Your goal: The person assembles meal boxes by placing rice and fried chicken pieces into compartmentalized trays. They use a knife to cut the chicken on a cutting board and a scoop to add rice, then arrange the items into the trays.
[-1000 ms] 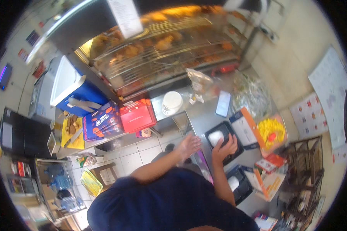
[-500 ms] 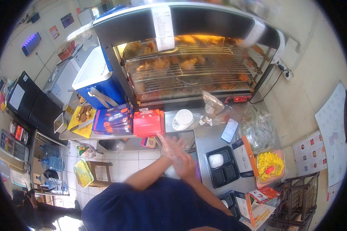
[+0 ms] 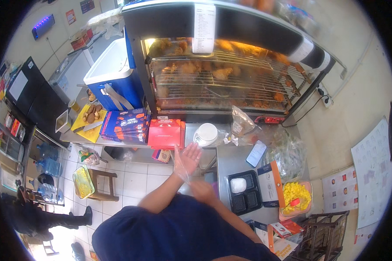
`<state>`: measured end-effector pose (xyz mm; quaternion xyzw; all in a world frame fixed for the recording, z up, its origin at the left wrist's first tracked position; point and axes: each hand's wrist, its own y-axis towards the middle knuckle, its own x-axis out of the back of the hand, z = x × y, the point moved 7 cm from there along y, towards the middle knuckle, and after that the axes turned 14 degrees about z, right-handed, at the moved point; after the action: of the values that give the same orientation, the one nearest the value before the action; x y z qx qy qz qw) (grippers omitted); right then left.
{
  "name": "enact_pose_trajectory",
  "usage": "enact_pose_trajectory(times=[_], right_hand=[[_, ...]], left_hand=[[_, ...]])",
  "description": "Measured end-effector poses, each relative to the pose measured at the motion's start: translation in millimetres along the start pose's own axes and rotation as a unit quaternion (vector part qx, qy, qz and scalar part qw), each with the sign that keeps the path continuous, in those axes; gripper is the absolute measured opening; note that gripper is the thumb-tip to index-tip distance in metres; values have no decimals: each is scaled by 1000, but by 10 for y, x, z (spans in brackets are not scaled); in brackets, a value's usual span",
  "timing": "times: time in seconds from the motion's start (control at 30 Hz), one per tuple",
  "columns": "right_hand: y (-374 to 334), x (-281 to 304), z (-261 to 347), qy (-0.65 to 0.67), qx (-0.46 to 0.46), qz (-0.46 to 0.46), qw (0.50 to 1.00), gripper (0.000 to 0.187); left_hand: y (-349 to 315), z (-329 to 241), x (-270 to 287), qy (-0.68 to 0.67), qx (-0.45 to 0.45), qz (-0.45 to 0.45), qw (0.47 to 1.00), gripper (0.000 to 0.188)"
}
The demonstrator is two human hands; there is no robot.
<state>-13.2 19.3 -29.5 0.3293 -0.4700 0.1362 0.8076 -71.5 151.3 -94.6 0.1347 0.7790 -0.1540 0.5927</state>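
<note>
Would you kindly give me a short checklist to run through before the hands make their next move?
1. Left hand inside the clear plastic glove: ok, film shows around it.
2. Right hand away from the glove's cuff: not ok, it is right by the cuff.
3. Right hand gloved too: cannot tell, it is blurred.
4. Every compartment of the black tray filled: not ok, only one holds a white block.
5. Phone off the tray: ok, it lies beyond it.

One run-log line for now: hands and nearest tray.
left hand: open, in clear glove | right hand: at left wrist, grip unclear | nearest tray: white lump in one compartment
</note>
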Motion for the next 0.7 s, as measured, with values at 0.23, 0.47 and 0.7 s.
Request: enact_pose_trajectory(times=[0.23,0.47,0.7], right_hand=[[-51,-188,46,13,38,23,999,5],[-2,-262,159,52,51,2,997,6],[186,-189,250,72,69,1,995,13]], left_hand=[[-122,1,-133,-79,30,71,994,105],[-219,-221,159,-7,-16,-36,999,91],[-250,-450,14,-77,-10,53,996,95]])
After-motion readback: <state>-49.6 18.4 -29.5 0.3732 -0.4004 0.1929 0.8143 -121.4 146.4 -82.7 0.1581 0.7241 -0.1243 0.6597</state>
